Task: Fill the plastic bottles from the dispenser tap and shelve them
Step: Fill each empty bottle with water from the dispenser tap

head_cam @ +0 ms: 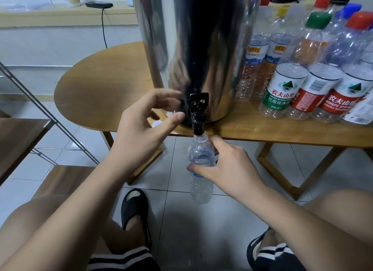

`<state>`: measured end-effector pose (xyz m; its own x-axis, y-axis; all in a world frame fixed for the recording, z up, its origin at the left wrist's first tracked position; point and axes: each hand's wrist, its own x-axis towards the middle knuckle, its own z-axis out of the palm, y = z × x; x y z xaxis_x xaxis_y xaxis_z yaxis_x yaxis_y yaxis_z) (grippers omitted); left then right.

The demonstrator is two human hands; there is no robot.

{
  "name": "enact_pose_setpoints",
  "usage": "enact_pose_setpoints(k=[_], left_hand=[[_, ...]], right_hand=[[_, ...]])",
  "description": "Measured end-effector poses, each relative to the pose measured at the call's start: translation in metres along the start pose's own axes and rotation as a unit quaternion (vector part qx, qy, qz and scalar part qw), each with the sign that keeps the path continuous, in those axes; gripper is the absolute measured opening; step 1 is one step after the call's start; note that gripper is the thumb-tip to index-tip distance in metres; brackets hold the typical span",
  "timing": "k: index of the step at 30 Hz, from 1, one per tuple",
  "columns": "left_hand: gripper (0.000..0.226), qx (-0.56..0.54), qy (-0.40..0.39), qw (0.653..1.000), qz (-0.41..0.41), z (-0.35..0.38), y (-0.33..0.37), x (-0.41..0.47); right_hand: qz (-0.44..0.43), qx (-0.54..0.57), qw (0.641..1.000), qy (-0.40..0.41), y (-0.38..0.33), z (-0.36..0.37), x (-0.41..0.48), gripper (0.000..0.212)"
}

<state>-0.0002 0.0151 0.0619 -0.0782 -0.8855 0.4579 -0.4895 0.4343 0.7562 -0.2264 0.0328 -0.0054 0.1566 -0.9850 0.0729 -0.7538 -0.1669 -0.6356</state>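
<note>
Bottle (200, 169) upright, mouth up under tap (198, 117), right-hand (228, 165) held.

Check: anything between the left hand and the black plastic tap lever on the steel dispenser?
Nothing visible. The left hand is open beside the black plastic tap lever, no object between them; the right hand holds the clear plastic bottle under the spout.

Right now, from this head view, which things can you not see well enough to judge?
Head view only:
- dispenser: top and lid cut off by the upper edge.
- bottle: water level unclear; the plastic is clear, and the right hand covers its middle.
- left hand: whether it touches the tap is unclear; its fingers hide the contact.
- spare bottles on the table: the outermost are cut off by the right edge.
</note>
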Motion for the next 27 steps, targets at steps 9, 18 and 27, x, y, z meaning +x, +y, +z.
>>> enact_pose_setpoints(k=[9, 18, 27], left_hand=[[0.027, 0.072, -0.100, 0.986, 0.110, -0.002, 0.014, 0.027], [0.028, 0.044, -0.064, 0.986, 0.147, 0.013, 0.017, 0.012], [0.015, 0.078, -0.023, 0.979, 0.185, 0.020, 0.016, 0.005]], right_hand=[[-0.030, 0.004, 0.999, 0.012, -0.009, -0.005, 0.004, 0.068], [-0.036, 0.022, 0.999, 0.011, -0.007, -0.004, 0.006, 0.070], [-0.046, 0.024, 0.998, 0.023, -0.004, -0.002, 0.006, 0.073]])
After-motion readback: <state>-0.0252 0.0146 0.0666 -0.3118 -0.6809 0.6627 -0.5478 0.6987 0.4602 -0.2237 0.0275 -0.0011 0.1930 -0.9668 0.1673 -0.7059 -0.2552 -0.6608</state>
